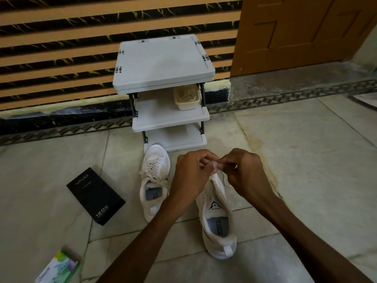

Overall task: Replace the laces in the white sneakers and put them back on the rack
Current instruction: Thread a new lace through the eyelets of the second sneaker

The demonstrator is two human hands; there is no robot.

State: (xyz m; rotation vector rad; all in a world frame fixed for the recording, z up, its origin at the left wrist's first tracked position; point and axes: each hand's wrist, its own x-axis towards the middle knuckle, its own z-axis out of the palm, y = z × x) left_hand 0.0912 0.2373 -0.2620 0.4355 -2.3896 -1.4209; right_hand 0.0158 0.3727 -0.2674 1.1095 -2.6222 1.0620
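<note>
Two white sneakers stand on the floor before a white three-tier rack (169, 117). The left sneaker (154, 180) is laced, toe pointing at the rack. The right sneaker (217, 217) has its tongue pulled up and its toe hidden under my hands. My left hand (189, 174) and my right hand (242, 172) meet above its front, both pinching a white lace (224, 178) that loops down to the shoe's right side. The fingertips touch each other.
A cream tub (186, 98) of coiled laces sits on the rack's middle shelf. A black box (95, 196) lies on the tiles left of the sneakers, a green-white packet (58, 268) at the bottom left. A striped wall and a wooden door (295, 31) stand behind.
</note>
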